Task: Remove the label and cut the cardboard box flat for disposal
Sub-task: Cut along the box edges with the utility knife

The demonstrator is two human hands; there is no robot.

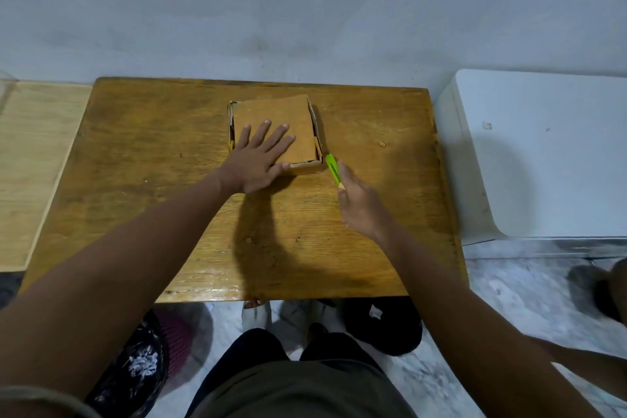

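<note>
A small brown cardboard box [298, 125] lies on the wooden table [163, 159], toward the far middle. My left hand [258, 156] rests flat on its top with fingers spread, pressing on the near left part. My right hand [359, 204] grips a green utility knife [333, 169] just right of the box's near right corner. The knife tip points at that corner; the blade itself is too small to make out. No label shows on the visible top face.
A white cabinet [543, 153] stands right of the table and a pale wooden board [30, 159] lies to the left. A grey wall runs behind. Small crumbs [382, 144] dot the tabletop. Dark bags [135, 363] sit on the floor beside my legs.
</note>
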